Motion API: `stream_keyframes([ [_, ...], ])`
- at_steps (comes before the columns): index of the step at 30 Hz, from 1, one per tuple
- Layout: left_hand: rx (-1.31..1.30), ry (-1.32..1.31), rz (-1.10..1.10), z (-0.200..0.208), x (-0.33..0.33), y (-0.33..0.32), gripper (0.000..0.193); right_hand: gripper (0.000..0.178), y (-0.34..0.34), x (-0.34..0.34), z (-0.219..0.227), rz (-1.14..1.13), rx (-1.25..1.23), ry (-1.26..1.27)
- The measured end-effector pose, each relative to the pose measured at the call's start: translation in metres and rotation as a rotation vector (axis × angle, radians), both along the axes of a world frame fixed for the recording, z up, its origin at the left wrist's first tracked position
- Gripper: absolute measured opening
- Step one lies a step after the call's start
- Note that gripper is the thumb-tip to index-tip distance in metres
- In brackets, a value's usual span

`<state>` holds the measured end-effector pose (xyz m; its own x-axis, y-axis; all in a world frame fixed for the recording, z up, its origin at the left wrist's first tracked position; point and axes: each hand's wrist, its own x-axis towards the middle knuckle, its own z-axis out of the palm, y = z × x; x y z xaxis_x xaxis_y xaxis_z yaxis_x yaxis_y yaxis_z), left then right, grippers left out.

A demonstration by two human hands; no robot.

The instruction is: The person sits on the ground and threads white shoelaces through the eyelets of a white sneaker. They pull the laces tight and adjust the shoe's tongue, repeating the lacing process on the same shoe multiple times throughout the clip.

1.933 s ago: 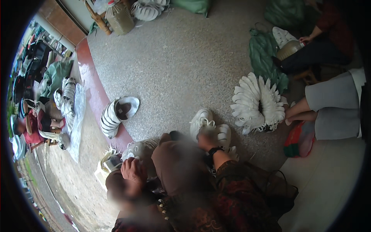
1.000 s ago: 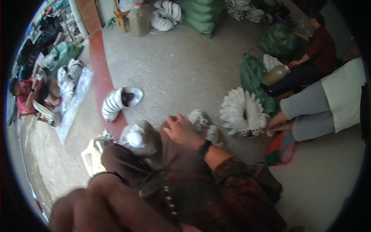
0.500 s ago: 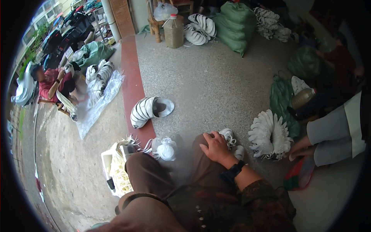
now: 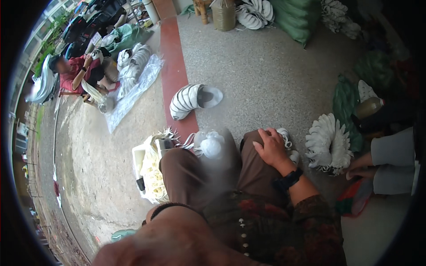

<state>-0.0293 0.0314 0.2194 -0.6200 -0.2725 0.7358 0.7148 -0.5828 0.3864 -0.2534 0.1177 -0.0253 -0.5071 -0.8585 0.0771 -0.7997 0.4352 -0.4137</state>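
My right hand [image 4: 271, 147] lies palm down on my right knee [image 4: 252, 153], fingers stretched out and holding nothing. A dark watch [image 4: 288, 178] is on that wrist. My left arm, with a dark band [image 4: 175, 205] round it, looms large and blurred at the lower edge; my left hand [image 4: 155, 241] is very close to the view and its fingers cannot be made out. Just beyond my knees sits a white bundle [image 4: 211, 146] in clear plastic. Beside my left knee stands a white box [image 4: 139, 165] holding pale laces [image 4: 154, 177].
A curved stack of white shoe pieces [image 4: 188, 101] lies ahead on a red floor stripe [image 4: 174, 57]. A ring of white pieces [image 4: 327, 142] stands at right, near another person's legs [image 4: 392, 148]. A seated person [image 4: 75, 75] works at far left by plastic sheeting [image 4: 133, 104]. Green sacks [image 4: 295, 17] stand behind.
The whole view has shifted, so the scene sits farther right and higher in the picture. My right hand stays on the knee. My left arm still fills the lower edge.
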Motion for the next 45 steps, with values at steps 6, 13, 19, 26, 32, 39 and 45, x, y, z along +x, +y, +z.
stream_keyframes([
  [6,0.01,-0.047,0.101,0.01,0.014,-0.004,0.016,0.048,-0.004,-0.002,-0.008,0.044,-0.011,0.028],
  [13,-0.006,-0.399,0.437,-0.048,0.029,-0.086,0.017,0.033,-0.067,-0.027,0.002,0.214,-0.139,-0.184],
  [19,0.217,-1.049,0.581,-0.215,0.026,-0.221,0.02,0.025,-0.151,-0.03,-0.017,0.232,-0.096,-0.645],
  [26,0.131,-1.585,0.736,-0.361,0.02,-0.31,0.03,0.023,-0.185,-0.011,-0.004,0.379,0.061,-0.818],
  [32,-0.304,-1.739,1.015,-0.421,-0.053,-0.354,0.053,0.028,-0.167,-0.016,-0.019,0.411,0.108,-0.544],
  [39,-0.735,-1.857,1.123,-0.456,-0.142,-0.365,0.098,0.034,-0.177,-0.023,-0.01,0.546,0.24,-0.58],
  [45,-1.071,-1.889,1.275,-0.498,-0.176,-0.371,0.105,0.037,-0.184,-0.031,-0.004,0.592,0.328,-0.707],
])
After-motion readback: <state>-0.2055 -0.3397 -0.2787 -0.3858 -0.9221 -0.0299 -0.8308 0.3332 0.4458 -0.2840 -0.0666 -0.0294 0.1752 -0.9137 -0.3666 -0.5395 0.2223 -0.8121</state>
